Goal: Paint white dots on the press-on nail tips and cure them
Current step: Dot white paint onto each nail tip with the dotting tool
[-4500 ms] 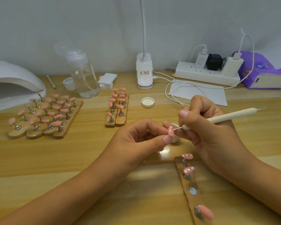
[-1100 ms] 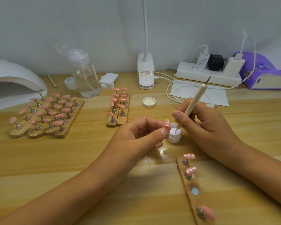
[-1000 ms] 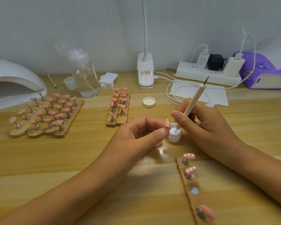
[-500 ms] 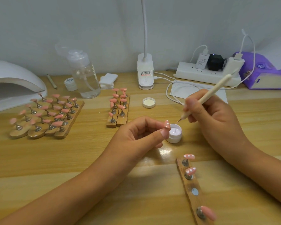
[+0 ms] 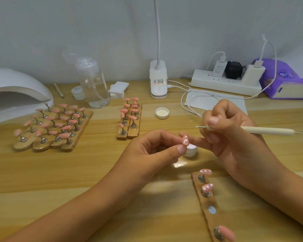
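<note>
from the head camera, i see my left hand (image 5: 152, 149) pinching one pink nail tip (image 5: 185, 140) between thumb and finger, so that hand is clamped on the tip. the tip has some white on it. my right hand (image 5: 234, 137) is clamped on the dotting pen (image 5: 262, 131), held like a pencil. its little ball end is just above the tip and not touching it. one right finger reaches over to the tip; i cannot tell if it touches. the small white paint pot (image 5: 191, 150) sits on the surface (image 5: 77, 172), under the gap between the two hands.

i think the tip is very light, thin, hard and shiny, so it can slip or flick away. it is best held by its edges or from under it, never on top where the paint is wet.

below the right hand, the wooden strip (image 5: 208, 201) has two dotted tips (image 5: 205, 171), one bare spot (image 5: 212, 210) and one plain tip (image 5: 226, 233). the curing lamp (image 5: 16, 88) sits far out past the left hand.
</note>
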The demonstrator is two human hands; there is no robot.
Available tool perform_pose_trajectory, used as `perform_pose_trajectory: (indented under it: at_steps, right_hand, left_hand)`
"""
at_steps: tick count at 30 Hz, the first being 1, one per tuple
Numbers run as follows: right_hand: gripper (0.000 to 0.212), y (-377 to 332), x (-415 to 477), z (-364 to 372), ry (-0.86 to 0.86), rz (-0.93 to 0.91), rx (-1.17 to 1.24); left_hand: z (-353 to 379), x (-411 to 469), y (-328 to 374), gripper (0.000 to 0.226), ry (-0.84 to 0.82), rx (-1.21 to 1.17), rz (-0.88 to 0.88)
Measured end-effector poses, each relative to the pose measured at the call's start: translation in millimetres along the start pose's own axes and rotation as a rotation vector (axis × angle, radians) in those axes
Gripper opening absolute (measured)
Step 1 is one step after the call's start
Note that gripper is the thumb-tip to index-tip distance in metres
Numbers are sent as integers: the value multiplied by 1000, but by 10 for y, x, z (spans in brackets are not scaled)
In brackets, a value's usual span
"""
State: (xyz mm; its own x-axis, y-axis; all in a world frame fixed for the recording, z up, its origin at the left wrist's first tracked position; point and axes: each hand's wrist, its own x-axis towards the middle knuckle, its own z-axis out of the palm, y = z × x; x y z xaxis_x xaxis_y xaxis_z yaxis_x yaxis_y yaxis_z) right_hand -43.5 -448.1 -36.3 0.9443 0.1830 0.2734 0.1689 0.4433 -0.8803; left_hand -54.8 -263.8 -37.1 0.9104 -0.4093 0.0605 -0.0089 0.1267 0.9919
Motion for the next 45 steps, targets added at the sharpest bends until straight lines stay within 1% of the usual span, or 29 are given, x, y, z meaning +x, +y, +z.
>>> perform_pose_trajectory:
  at_steps: [2, 4, 7, 11, 18, 28, 45]
  right_hand:
    - [18, 3, -1, 17, 14, 1, -15]
    - [27, 9, 1, 21, 33, -1, -46]
    - [31, 15, -5, 18, 37, 11, -79]
    - [25, 37, -19, 3, 2, 20, -116]
    - [24, 56, -31, -2, 0, 19, -198]
    - [24, 56, -29, 1, -30, 2, -197]
    - [24, 40, -45, 1, -34, 8, -233]
  left_hand:
    - [-1, 1, -2, 6, -2, 9, 1]
    - [1, 2, -2, 6, -1, 17, -2]
    - [8, 5, 0, 6, -3, 18, -3]
    - [10, 6, 2, 6, -1, 8, -5]
    - [12, -2, 5, 5, -3, 13, -3]
    - [13, -6, 5, 5, -5, 22, -1]
    - [17, -3, 7, 6, -4, -1, -5]
